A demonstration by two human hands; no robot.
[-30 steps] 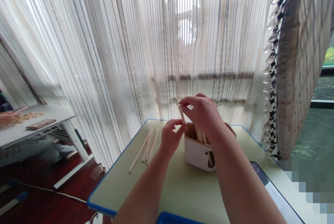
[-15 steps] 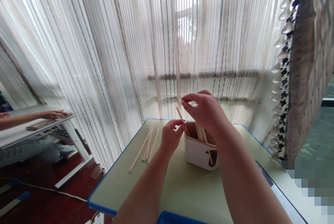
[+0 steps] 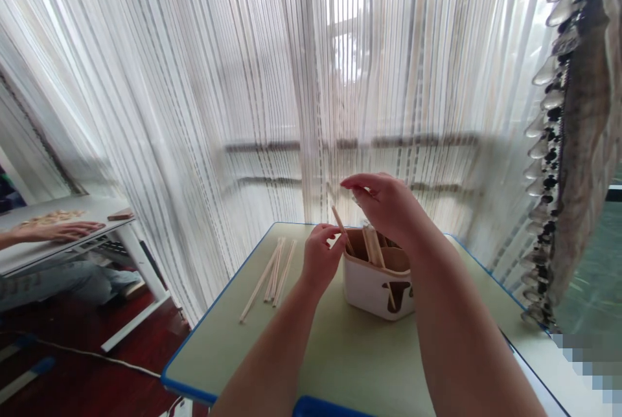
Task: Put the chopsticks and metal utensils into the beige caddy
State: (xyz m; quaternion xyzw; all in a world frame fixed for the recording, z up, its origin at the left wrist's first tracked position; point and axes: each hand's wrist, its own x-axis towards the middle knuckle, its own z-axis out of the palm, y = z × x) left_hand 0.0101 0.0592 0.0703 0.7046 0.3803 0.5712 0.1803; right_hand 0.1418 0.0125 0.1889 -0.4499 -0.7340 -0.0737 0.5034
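My left hand [image 3: 323,255] pinches a thin wooden chopstick [image 3: 339,216] that slants down inside the left rim of a white holder [image 3: 367,291]. The holder is brown inside, divided into compartments, with a dark cut-out in its front. A pale bundle of sticks [image 3: 374,247] leans in its middle, and part of its right side is hidden by my arm. Above the holder is my right hand [image 3: 381,200], fingers stretched to the left and thumb a little apart, nothing clearly visible between them. Several loose chopsticks [image 3: 275,271] lie on the table left of my left hand.
The pale green table [image 3: 218,346] has a blue edge, with a blue object [image 3: 330,406] at its front. Striped curtains [image 3: 262,80] hang behind. At left, another person's hand [image 3: 72,230] rests on a white table near small pale pieces [image 3: 53,216]. A cable [image 3: 97,355] crosses the floor.
The right thumb has drawn back from the fingertips, and the right hand shifted slightly. My left hand still pinches the chopstick at the rim. The other person's hand moved left, uncovering pale pieces.
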